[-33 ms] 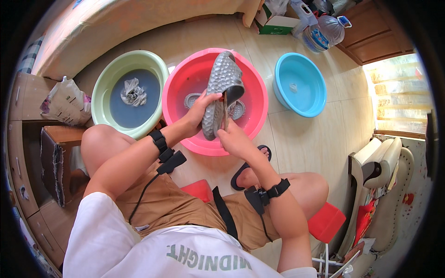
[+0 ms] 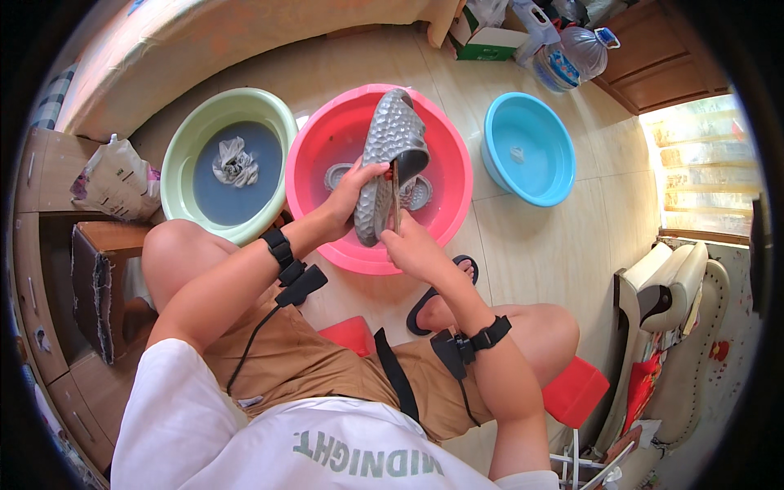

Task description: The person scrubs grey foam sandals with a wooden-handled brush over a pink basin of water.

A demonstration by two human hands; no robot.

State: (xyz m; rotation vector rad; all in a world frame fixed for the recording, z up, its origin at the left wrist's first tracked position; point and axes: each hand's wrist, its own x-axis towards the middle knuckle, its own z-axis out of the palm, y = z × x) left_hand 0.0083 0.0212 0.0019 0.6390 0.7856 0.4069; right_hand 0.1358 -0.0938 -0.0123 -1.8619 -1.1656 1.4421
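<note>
A grey slipper (image 2: 393, 135) with a dimpled surface is tilted up on its side over the pink basin (image 2: 300, 175). My left hand (image 2: 343, 200) grips it by the sole side, fingers closed round its edge. In my right hand (image 2: 410, 243) is a thin, stick-like tool (image 2: 396, 192), pinched near its lower end; its upper end goes into the slipper's opening, where its head is hidden. Below, in the basin's cloudy water, lies another grey slipper (image 2: 421, 193), partly covered by the raised one and my hands.
Left of the pink basin stands a green basin (image 2: 181, 175) of dark water with a wet pale cloth (image 2: 236, 163) in it. A blue basin (image 2: 543, 192) is to the right. Farther back are a large water bottle (image 2: 563, 65) and an open carton (image 2: 486, 45). A cardboard box (image 2: 91, 286) flanks my left knee.
The slipper, the tool and both hands have shifted very slightly to the left. The grips are the same.
</note>
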